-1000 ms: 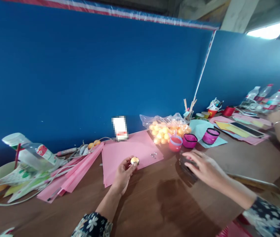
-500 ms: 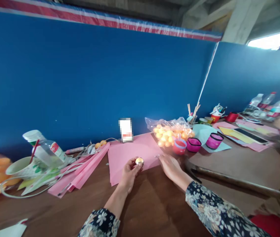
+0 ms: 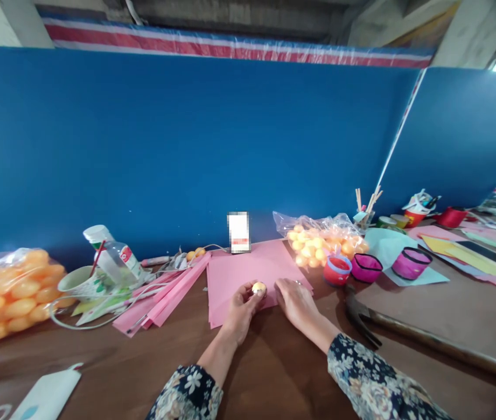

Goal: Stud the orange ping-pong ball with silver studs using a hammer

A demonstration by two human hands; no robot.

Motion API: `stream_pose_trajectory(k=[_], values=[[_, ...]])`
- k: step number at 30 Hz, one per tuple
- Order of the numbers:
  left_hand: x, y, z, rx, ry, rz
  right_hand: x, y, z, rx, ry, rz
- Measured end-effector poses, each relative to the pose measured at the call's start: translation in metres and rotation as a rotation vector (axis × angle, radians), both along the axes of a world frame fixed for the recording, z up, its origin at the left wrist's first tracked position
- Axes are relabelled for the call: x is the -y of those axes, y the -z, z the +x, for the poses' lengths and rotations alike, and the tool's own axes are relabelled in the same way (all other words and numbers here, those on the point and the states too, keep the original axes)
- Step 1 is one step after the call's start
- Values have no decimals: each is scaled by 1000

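Note:
My left hand (image 3: pixel 240 309) pinches a small round yellow ball (image 3: pixel 259 288) between thumb and fingertips, at the near edge of a pink paper sheet (image 3: pixel 248 268). My right hand (image 3: pixel 297 301) rests palm down on the same sheet just right of the ball, fingers curled toward it; whether they hold anything is hidden. Both forearms wear dark floral sleeves.
A hammer (image 3: pixel 362 318) lies on the brown table to the right. Behind stand a bag of yellow balls (image 3: pixel 322 239), a red cup (image 3: pixel 337 270) and magenta cups (image 3: pixel 365 268). Left: pink paper strips (image 3: pixel 164 294), a tipped bottle (image 3: pixel 114 259), a mug (image 3: pixel 79 283), another ball bag (image 3: pixel 7 294).
My right hand left the hammer head and came left onto the pink sheet beside the ball. The view swung left, bringing the left ball bag into sight.

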State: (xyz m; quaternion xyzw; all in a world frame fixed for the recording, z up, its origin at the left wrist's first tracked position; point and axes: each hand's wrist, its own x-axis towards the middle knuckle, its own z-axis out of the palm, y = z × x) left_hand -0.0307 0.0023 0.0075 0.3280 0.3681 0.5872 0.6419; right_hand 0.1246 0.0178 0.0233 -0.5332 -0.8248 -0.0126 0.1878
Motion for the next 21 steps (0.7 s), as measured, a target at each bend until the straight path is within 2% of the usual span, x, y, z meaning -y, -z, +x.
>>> stream_pose_trajectory(k=[3,6,10,21], values=[[0,0,0,38,1,-2,-4,6,-3,-144,-70,28],[0,0,0,68,-7,-12,-6,18,-4,-440,-153,49],[0,0,-1,75,-27,-17,-8,29,-4,-705,-168,17],[1,2,1,19,-23,-21,-6,28,-3,-833,-152,-39]])
